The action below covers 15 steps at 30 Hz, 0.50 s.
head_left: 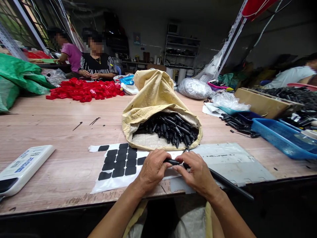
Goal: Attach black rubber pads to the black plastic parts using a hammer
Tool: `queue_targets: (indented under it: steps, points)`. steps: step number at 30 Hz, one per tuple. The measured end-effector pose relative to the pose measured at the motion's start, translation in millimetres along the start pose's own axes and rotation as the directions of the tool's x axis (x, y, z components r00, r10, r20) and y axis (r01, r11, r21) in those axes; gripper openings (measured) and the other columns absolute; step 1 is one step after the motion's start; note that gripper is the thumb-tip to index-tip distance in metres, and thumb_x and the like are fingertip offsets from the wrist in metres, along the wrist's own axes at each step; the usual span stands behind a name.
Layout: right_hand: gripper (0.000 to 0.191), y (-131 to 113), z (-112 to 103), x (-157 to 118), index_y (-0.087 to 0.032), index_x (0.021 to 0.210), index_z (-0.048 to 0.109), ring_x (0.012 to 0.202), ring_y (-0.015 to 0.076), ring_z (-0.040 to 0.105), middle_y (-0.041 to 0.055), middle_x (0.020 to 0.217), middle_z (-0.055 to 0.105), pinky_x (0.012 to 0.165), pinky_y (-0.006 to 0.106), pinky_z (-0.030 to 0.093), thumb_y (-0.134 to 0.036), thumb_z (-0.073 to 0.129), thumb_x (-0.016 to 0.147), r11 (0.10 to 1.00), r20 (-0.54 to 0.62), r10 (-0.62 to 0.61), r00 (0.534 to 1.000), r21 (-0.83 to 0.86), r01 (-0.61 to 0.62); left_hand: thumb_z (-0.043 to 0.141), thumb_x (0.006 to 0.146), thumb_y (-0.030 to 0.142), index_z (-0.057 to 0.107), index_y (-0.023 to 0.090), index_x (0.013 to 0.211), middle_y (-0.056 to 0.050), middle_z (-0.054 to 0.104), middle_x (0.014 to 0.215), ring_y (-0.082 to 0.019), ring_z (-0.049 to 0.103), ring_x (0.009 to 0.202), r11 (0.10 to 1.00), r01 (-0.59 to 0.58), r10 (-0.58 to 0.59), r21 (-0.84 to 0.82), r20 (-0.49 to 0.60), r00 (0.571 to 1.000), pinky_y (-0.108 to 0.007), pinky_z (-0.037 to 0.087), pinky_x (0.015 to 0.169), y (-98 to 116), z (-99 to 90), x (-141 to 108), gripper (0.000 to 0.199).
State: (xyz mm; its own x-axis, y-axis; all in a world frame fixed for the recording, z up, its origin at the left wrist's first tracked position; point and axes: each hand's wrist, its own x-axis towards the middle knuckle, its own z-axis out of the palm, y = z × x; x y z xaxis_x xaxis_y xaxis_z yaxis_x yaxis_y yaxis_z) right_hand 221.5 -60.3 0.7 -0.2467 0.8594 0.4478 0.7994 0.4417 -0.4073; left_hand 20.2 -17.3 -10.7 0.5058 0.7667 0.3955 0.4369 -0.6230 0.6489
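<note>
My left hand (153, 167) is closed around a slim black pen-like plastic part (172, 161), its end pointing right. At that end, my right hand (199, 170) pinches with thumb and forefinger; a second black piece shows among its fingers. Past the right wrist, a long black rod (231, 183) slants over the table edge; whether the hand touches it is hidden. Just beyond both hands lies a yellow woven sack (128, 132), its mouth facing me, with many similar black parts (170, 129) inside. Beside my left hand is a white sheet of black rounded-square stickers (120, 164).
A grey board (232, 162) lies at right, near a blue tray (269, 134) and loose black parts (237, 124). A white digital device (27, 168) sits at left. Red pieces (85, 90) are heaped farther back, where two people sit. Another person is at far right.
</note>
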Motion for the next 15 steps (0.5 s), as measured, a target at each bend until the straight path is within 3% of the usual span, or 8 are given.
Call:
queue_targets:
  steps: [6, 10, 15]
  points:
    - [0.016, -4.0, 1.3, -0.3, -0.021, 0.087, 0.06, 0.084, 0.0205, 0.051, 0.003, 0.086, 0.062, 0.075, 0.034, 0.032, -0.034, 0.061, 0.095, 0.992, 0.043, -0.047, 0.998, -0.119, 0.052, 0.053, 0.089, 0.016, 0.062, 0.019, 0.093, -0.005, 0.063, 0.092, -0.022, 0.056, 0.09, 1.0, -0.016, 0.016, -0.002, 0.006, 1.0, -0.034, 0.042, 0.08, -0.5, 2.5, 0.2, 0.01]
    - [0.009, -7.0, 12.0, -1.5, -0.02, 0.089, 0.056, 0.086, 0.0211, 0.048, 0.0043, 0.088, 0.058, 0.077, 0.035, 0.033, -0.023, 0.052, 0.096, 0.996, 0.049, -0.054, 0.997, -0.064, 0.058, 0.05, 0.086, 0.013, 0.061, 0.02, 0.09, -0.005, 0.062, 0.089, -0.022, 0.055, 0.088, 0.999, -0.038, 0.038, -0.005, -0.007, 0.999, -0.034, 0.043, 0.078, -1.7, 5.3, -1.2, 0.013]
    - [0.01, -7.6, 26.9, -2.5, -0.018, 0.087, 0.055, 0.085, 0.021, 0.044, 0.0047, 0.086, 0.055, 0.078, 0.036, 0.034, -0.017, 0.049, 0.095, 0.995, -0.043, -0.098, 0.994, 0.006, 0.099, 0.048, 0.083, 0.01, 0.06, 0.02, 0.087, -0.005, 0.061, 0.086, -0.023, 0.054, 0.086, 0.998, -0.054, 0.054, -0.012, -0.056, 0.997, -0.035, 0.044, 0.078, -4.0, 7.5, -3.6, 0.016]
